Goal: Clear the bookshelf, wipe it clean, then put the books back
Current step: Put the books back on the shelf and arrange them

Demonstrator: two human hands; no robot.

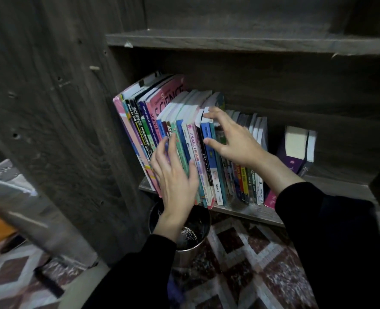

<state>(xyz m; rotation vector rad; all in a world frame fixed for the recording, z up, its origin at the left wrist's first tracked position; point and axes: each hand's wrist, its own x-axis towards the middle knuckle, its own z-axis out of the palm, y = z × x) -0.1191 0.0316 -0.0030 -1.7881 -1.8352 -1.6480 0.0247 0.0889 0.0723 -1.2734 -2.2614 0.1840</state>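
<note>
Books [185,132] stand packed in a leaning row on the lower shelf board [251,212] of the dark wooden bookshelf, tall workbooks at the row's left end, shorter paperbacks at its right, so clearing has barely begun. Against the row's middle spines the left hand [173,175] lies flat, fingers straight and spread, thumb pressed to a spine, holding nothing. Over the row's top edge the right hand [233,141] is splayed wide, fingertips touching the page tops and thumb on a blue spine [208,141]; it has not closed round any book. Right of the row, apart from it, sits a thick purple book [296,150]. Directly below the row's overhanging front a metal bin [184,248] stands open on a patterned rug [240,268]; above the row runs a bare upper shelf [229,43]. The danger, as I judge it, is the lean: pulling a middle clump out removes the prop, and the tall workbooks could slide forward into the bin, or the small paperbacks topple sideways.
</note>
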